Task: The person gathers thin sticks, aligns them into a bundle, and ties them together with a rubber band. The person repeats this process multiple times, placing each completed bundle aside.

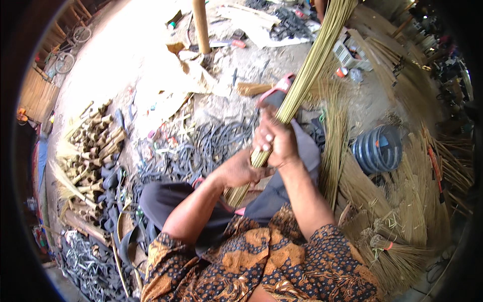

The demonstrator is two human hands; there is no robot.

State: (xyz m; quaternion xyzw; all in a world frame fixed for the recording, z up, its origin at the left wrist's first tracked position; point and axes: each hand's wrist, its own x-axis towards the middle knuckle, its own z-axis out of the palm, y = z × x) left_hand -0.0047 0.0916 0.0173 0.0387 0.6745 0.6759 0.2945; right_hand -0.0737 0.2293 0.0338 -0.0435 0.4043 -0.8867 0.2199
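A long bundle of thin yellow-green sticks (313, 65), like broom ribs, slants from my lap up past the top edge. My right hand (276, 138) is wrapped round its lower part, fingers closed. Just below it, my left hand (237, 169) grips the bundle nearer its lower end, the thumb lying across toward the right wrist. The short lower end (236, 195) shows beneath my left hand, over my crossed legs. Some of the left fingers are hidden behind the sticks.
Dark rubber-like strips (214, 146) litter the ground ahead. Tied stick bundles (95, 146) are piled at left. On the right lie loose sticks (334, 146), a blue-tinted plastic water jug (377, 150) and finished-looking brooms (397, 246). A wooden post (200, 27) stands ahead, and a pale crate (352, 53) beyond the bundle.
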